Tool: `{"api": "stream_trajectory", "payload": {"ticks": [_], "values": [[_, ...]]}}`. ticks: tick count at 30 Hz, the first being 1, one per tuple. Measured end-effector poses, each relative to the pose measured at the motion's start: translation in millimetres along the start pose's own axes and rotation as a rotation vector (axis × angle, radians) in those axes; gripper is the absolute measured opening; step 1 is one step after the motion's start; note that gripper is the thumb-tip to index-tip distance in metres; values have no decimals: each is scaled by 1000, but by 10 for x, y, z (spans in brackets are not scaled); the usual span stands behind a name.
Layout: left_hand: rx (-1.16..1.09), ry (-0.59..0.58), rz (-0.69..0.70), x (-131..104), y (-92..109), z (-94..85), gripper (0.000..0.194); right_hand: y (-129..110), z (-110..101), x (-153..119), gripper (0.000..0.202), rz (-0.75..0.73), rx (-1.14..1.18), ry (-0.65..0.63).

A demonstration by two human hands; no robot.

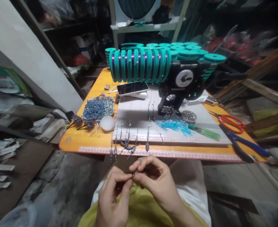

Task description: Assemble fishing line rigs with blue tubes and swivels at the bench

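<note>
My left hand [115, 195] and my right hand [157, 181] meet fingertip to fingertip over my lap, in front of the table edge. Both are closed in a pinch around a tiny dark piece [134, 173], too small and too covered to name. Just beyond them, several thin line assemblies with grey weights hang over the front edge of the white board [134, 110]. One grey weight [147, 146] hangs nearest my right hand. Light blue thin strips [176, 126] lie in a bunch farther right on the board.
On the orange table [69, 138] are a tray of blue tubes [93, 108], a phone [133, 88], a dish of small metal parts [189, 116], a green-handled tool [206, 131], red scissors [232, 123] and blue-handled pliers [250, 144]. Teal spools [139, 66] stand behind on a black stand [172, 94].
</note>
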State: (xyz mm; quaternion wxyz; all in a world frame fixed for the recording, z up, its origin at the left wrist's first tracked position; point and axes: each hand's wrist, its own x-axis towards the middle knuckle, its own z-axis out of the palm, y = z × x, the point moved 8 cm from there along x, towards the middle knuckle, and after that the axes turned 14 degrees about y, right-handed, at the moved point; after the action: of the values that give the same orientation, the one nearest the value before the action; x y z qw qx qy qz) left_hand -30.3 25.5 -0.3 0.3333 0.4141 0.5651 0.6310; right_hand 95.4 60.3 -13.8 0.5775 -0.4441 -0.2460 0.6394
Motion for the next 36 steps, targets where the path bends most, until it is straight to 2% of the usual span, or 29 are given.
{"api": "stream_trajectory", "payload": {"ticks": [5, 8, 12, 17, 21, 23, 26, 31, 36], "values": [[-29, -81, 17, 18, -36, 2, 10, -25, 13, 13, 25, -25, 39, -62], [-30, -157, 79, -4, -46, 29, 11, 15, -2, 6, 24, -56, 103, -71], [-69, -150, 138, -33, -17, 18, 14, 88, -27, -29, 22, -63, 198, -88], [-236, -168, -108, -36, -68, 83, 11, 99, -2, -63, 22, -5, 159, -149], [-274, -231, -120, -58, -1, 141, 12, 72, 20, -70, 22, 41, 115, -200], [-284, -222, -132, -62, 0, 130, 9, 60, 5, -52, 22, 43, 100, -202], [-276, -176, -204, -50, -72, 84, 12, 66, -47, -7, 21, 38, 52, -183], [-292, -193, -369, -61, -202, 111, 17, 110, -129, 48, 22, 48, -30, -154], [-320, -174, -442, -35, -172, 166, 25, 98, -139, 69, 23, 60, -54, -158]]}}
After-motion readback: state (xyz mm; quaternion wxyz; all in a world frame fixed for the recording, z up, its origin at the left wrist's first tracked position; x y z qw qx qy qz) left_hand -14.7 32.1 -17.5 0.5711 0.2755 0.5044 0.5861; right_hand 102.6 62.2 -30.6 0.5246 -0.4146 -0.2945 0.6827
